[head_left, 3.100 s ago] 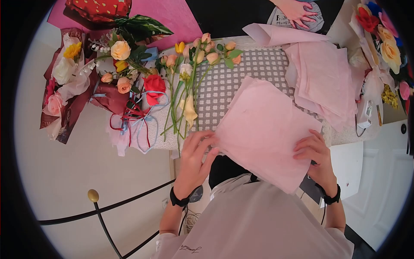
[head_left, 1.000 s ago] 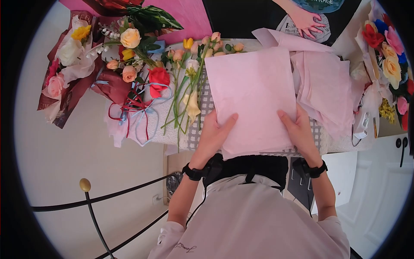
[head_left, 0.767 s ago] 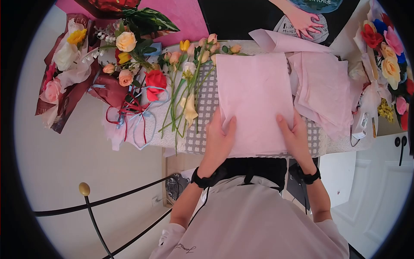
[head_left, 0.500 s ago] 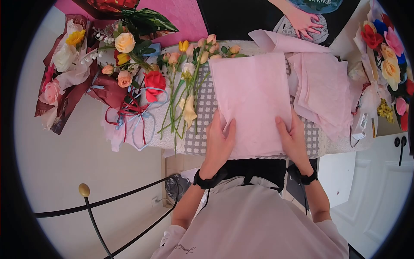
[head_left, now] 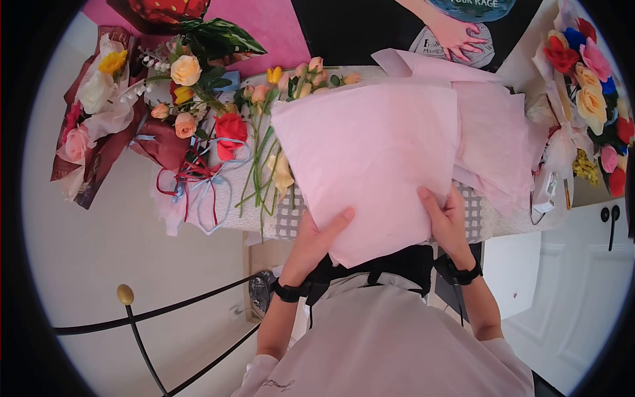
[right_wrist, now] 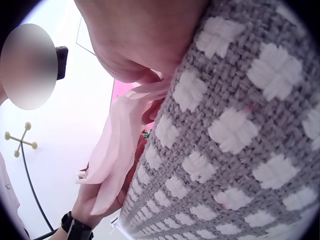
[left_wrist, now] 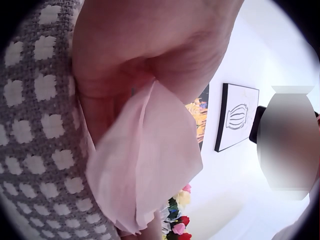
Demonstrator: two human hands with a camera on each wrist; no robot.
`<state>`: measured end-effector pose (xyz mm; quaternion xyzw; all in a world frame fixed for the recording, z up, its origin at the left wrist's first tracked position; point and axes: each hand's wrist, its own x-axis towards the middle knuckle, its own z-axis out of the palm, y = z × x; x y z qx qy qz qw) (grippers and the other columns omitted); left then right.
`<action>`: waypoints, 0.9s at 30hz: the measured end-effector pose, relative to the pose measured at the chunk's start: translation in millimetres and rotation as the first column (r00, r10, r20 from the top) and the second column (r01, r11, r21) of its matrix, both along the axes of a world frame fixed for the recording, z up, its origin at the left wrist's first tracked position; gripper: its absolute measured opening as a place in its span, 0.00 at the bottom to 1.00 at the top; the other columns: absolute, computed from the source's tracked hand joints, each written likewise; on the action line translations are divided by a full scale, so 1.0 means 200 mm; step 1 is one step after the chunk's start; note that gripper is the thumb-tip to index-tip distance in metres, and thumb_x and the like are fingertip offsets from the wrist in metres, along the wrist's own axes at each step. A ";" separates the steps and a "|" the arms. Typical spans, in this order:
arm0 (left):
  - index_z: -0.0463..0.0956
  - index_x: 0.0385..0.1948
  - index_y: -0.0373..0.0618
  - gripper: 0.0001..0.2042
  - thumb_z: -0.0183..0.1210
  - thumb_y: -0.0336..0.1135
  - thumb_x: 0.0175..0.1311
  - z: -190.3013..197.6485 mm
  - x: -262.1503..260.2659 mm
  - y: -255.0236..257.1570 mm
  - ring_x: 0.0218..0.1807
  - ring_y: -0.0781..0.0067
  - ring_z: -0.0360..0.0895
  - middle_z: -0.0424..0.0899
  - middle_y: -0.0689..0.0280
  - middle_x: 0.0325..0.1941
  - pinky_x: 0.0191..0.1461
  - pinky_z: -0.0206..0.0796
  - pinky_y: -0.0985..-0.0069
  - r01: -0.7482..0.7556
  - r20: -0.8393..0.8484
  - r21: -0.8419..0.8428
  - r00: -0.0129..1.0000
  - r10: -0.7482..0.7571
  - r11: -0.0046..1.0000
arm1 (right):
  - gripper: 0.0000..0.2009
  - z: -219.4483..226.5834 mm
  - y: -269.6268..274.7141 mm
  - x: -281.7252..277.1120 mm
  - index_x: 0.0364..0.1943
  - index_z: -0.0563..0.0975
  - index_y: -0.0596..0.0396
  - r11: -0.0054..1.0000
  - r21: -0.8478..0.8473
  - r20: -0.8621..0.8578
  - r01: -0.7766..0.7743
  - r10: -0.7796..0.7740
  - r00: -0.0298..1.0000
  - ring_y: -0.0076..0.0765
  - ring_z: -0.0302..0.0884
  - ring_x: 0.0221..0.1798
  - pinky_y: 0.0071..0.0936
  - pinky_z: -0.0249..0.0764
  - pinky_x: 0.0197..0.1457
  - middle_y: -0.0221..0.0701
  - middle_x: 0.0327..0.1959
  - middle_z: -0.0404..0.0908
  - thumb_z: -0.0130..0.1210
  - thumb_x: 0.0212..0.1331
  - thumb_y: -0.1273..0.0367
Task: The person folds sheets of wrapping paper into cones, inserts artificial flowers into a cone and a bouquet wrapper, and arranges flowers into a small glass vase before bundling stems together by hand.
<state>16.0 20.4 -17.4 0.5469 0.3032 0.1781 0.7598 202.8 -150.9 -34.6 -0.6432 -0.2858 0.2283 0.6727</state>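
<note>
Both hands hold a stack of pale pink tissue paper near its lower end. At its lower left edge my left hand grips it, thumb lying on top and fingers hidden beneath. On the lower right edge my right hand pinches it the same way. The stack leans to the left in the head view, its upper left corner overlapping the flower stems. In the left wrist view the folded paper hangs out from under the palm. Several thin layers of paper show edge-on in the right wrist view.
A grey and white checked cloth covers the table. More pink sheets lie at the right. Loose flowers, red and blue ribbons and a wrapped bouquet lie left. Another bouquet stands far right.
The stack, lying skewed at first, was squared upright between both hands. It has since tilted left and fanned wider, its lower corner coming toward the body. My left hand moved left and down.
</note>
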 end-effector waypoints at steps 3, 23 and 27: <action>0.76 0.61 0.34 0.20 0.64 0.37 0.75 -0.02 0.03 -0.03 0.53 0.76 0.81 0.86 0.64 0.54 0.57 0.73 0.75 -0.030 0.010 0.143 1.000 0.029 0.989 | 0.17 0.00 -0.02 0.01 0.63 0.76 0.64 0.999 -0.009 0.021 -0.041 0.041 0.999 0.21 0.77 0.53 0.22 0.72 0.59 0.32 0.54 0.85 0.57 0.74 0.72; 0.79 0.57 0.30 0.19 0.66 0.33 0.71 -0.08 0.08 0.18 0.47 0.78 0.84 0.89 0.62 0.49 0.51 0.77 0.76 0.104 -0.069 0.191 0.993 -0.092 0.976 | 0.09 0.22 -0.16 0.12 0.49 0.82 0.60 0.929 -0.227 0.579 0.291 -0.111 0.808 0.21 0.81 0.33 0.21 0.74 0.34 0.31 0.34 0.87 0.60 0.71 0.71; 0.79 0.58 0.31 0.18 0.66 0.31 0.70 -0.12 0.09 0.21 0.47 0.78 0.84 0.89 0.62 0.50 0.52 0.77 0.76 0.132 -0.079 0.248 0.990 -0.115 0.960 | 0.13 0.30 -0.34 0.43 0.50 0.82 0.61 0.761 -0.243 0.677 0.601 -0.310 0.667 0.33 0.86 0.38 0.31 0.79 0.42 0.36 0.38 0.87 0.60 0.70 0.66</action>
